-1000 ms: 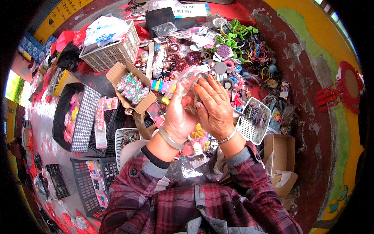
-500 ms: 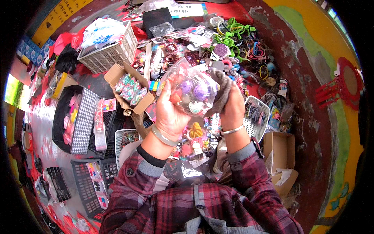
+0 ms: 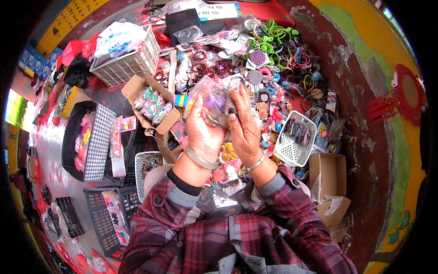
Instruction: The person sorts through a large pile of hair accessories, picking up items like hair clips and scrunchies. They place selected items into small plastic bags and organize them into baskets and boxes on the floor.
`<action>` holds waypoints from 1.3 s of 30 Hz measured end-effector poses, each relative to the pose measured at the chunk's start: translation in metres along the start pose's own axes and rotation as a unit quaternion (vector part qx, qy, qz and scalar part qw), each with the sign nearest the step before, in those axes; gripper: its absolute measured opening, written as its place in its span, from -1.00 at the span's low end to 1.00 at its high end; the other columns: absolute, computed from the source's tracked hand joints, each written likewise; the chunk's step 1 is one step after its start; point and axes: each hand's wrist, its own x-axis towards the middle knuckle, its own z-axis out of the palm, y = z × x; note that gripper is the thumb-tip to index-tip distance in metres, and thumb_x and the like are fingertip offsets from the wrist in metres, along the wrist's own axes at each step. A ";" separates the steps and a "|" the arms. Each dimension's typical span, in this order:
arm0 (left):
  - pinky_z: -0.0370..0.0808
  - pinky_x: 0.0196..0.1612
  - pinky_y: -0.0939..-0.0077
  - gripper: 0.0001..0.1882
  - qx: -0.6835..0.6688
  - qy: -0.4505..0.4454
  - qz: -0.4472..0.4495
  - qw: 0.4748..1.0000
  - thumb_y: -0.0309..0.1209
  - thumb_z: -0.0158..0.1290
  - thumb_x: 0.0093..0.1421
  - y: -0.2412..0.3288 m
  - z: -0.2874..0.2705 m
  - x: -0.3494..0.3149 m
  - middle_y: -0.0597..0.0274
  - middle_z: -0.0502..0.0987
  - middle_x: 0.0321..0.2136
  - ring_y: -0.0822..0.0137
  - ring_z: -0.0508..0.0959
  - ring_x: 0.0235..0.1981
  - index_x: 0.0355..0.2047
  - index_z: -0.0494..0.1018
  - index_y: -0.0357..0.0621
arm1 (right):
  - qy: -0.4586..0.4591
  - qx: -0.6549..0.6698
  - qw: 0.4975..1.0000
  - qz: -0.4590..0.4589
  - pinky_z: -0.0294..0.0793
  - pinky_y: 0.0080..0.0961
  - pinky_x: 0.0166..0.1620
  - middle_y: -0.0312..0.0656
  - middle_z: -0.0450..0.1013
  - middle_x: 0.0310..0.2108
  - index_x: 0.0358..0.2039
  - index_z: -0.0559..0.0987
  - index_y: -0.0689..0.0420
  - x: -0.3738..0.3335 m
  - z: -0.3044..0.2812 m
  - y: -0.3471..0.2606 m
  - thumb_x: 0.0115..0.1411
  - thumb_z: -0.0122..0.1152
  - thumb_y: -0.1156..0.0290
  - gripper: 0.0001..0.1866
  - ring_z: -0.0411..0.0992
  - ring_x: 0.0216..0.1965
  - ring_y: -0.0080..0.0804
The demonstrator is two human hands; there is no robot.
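Observation:
A clear plastic bag (image 3: pixel 212 93) with purple pieces inside is held up between my two hands. My left hand (image 3: pixel 203 132) cups it from the left and below, thumb raised along its side. My right hand (image 3: pixel 246 130) presses against its right side, the fingers straight and close together. A grey-brown fuzzy piece (image 3: pixel 224 119) shows between the bag and my right thumb; most of it is hidden, so I cannot tell its shape. Below the hands lie a yellow scrunchie (image 3: pixel 229 151) and several small hair ornaments.
Green headbands (image 3: pixel 273 43) and many accessories cover the far side. A white basket (image 3: pixel 292 153) stands at right, near an open cardboard box (image 3: pixel 328 178). To the left are a carton of wrapped pieces (image 3: pixel 130 89), a checked bin (image 3: pixel 96 150) and a beige crate (image 3: pixel 121 73).
Both hands have drawn closer together, and the right moved left against the bag. The grey-brown piece, spread out in my right hand before, is now mostly hidden. The white basket at right shows more fully.

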 end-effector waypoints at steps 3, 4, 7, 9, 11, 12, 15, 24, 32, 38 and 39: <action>0.29 0.09 0.19 -0.57 -0.005 0.030 0.038 0.999 -0.21 -0.23 0.26 0.007 -0.002 0.008 0.12 0.39 -0.02 0.14 0.40 -0.01 0.06 0.25 -0.14 | -0.031 -0.010 0.999 -0.037 -0.15 -0.26 0.25 0.11 0.03 0.20 0.11 0.27 0.17 -0.005 0.002 -0.001 0.10 -0.07 0.63 -0.50 -0.09 0.27 0.02; 0.29 0.10 0.19 -0.57 0.009 0.062 0.044 0.997 -0.22 -0.27 0.27 0.011 0.008 0.005 0.11 0.37 0.00 0.14 0.39 0.00 0.08 0.23 -0.15 | -0.032 -0.006 0.998 -0.054 -0.13 -0.22 0.25 0.12 0.03 0.20 0.09 0.28 0.19 -0.008 0.006 -0.001 0.05 -0.07 0.68 -0.48 -0.11 0.26 0.07; 0.35 0.01 0.13 -0.66 0.024 -0.005 0.083 0.996 -0.16 -0.13 0.21 0.019 -0.010 0.013 0.12 0.46 -0.16 0.14 0.44 -0.12 -0.12 0.37 -0.08 | -0.030 -0.028 0.998 -0.038 -0.12 -0.20 0.25 0.13 0.02 0.20 0.09 0.27 0.18 -0.024 0.020 -0.006 0.05 -0.08 0.69 -0.47 -0.12 0.26 0.08; 0.35 0.01 0.13 -0.65 0.012 -0.013 0.087 0.996 -0.18 -0.15 0.22 0.020 -0.014 0.016 0.12 0.45 -0.15 0.13 0.44 -0.11 -0.08 0.36 -0.11 | -0.013 0.010 1.000 -0.020 -0.10 -0.24 0.24 0.08 -0.01 0.22 0.11 0.26 0.17 -0.031 0.025 -0.010 0.03 -0.10 0.76 -0.43 -0.11 0.27 0.01; 0.34 0.02 0.12 -0.64 0.010 -0.012 0.096 0.995 -0.20 -0.16 0.23 0.020 -0.014 0.018 0.12 0.44 -0.12 0.13 0.42 -0.08 -0.05 0.34 -0.11 | 0.031 0.094 0.995 0.003 -0.08 -0.32 0.24 -0.02 -0.02 0.24 0.11 0.26 0.16 -0.038 0.036 -0.004 0.01 -0.11 0.83 -0.40 -0.09 0.28 -0.13; 0.33 0.03 0.12 -0.63 0.011 -0.022 0.107 0.994 -0.21 -0.16 0.23 0.020 -0.013 0.018 0.13 0.42 -0.10 0.13 0.41 -0.06 -0.03 0.33 -0.12 | 0.031 0.068 0.997 -0.004 -0.07 -0.33 0.23 -0.03 -0.06 0.26 0.14 0.22 0.17 -0.039 0.036 -0.006 0.01 -0.11 0.82 -0.37 -0.09 0.28 -0.17; 0.30 0.06 0.11 -0.62 0.009 -0.046 0.131 0.990 -0.25 -0.17 0.24 0.023 -0.011 0.020 0.13 0.38 -0.03 0.12 0.38 -0.01 0.02 0.29 -0.13 | 0.053 0.103 0.993 0.036 -0.07 -0.38 0.23 0.01 -0.01 0.24 0.15 0.19 0.21 -0.043 0.036 -0.012 0.01 -0.11 0.82 -0.37 -0.05 0.27 -0.19; 0.26 0.08 0.03 -0.59 -0.016 -0.074 0.103 0.992 -0.23 -0.19 0.24 0.039 -0.018 0.022 0.13 0.37 0.00 0.11 0.35 0.03 0.06 0.27 -0.07 | 0.009 0.146 0.979 0.139 0.29 -0.51 0.03 0.01 0.34 -0.01 0.08 0.29 0.19 -0.037 0.022 -0.018 0.05 -0.05 0.69 -0.49 0.34 0.02 -0.27; 0.26 0.09 0.09 -0.64 -0.015 -0.063 0.084 0.994 -0.27 -0.07 0.18 0.045 -0.021 0.017 0.17 0.43 -0.06 0.15 0.40 -0.01 -0.03 0.34 -0.12 | -0.184 -0.177 0.948 0.191 0.46 -0.31 -0.29 -0.03 0.48 -0.39 -0.25 0.55 0.03 0.006 -0.037 -0.005 0.00 0.07 0.45 -0.75 0.47 -0.35 -0.07; 0.24 0.12 0.14 -0.57 0.059 -0.088 0.054 0.993 -0.30 -0.05 0.16 0.037 -0.014 0.012 0.17 0.37 0.00 0.16 0.35 0.04 0.04 0.26 -0.12 | -0.057 -0.295 0.946 0.124 0.45 -0.28 -0.37 -0.04 0.48 -0.45 -0.27 0.56 -0.03 0.025 -0.081 0.008 0.06 0.07 0.40 -0.80 0.47 -0.41 -0.06; 0.24 0.12 0.14 -0.57 0.074 -0.097 0.052 0.991 -0.30 -0.05 0.16 0.035 -0.012 0.011 0.18 0.37 0.00 0.16 0.35 0.04 0.04 0.27 -0.12 | -0.053 -0.324 0.935 0.133 0.44 -0.28 -0.39 -0.04 0.47 -0.47 -0.27 0.56 -0.04 0.027 -0.085 0.006 0.06 0.07 0.39 -0.80 0.47 -0.43 -0.05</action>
